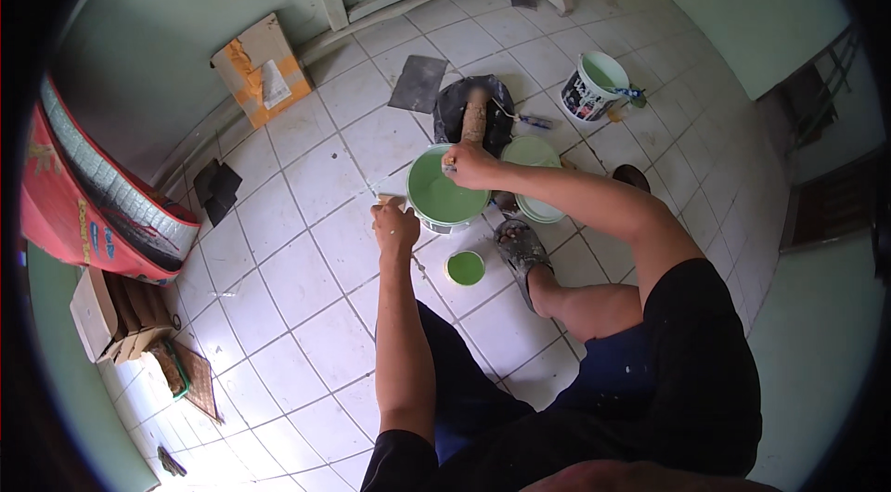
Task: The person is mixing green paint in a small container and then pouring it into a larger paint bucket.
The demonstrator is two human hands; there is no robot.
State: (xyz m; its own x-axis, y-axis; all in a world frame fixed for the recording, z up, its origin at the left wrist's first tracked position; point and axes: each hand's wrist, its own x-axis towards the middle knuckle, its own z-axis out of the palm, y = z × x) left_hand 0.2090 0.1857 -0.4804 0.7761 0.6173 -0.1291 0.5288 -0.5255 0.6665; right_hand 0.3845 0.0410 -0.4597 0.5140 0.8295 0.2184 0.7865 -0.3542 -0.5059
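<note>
Head view: the big paint bucket on the tiled floor is full of smooth pale green, so mixing looks well along. Right hand is closed around a wooden stick; left hand curls on the rim. The lid is off, and a small green cup sits near.

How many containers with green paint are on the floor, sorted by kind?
Large open bucket: 1
White printed pail: 1
Small cup: 1
Paint-coated lid: 1
Total: 4
</note>
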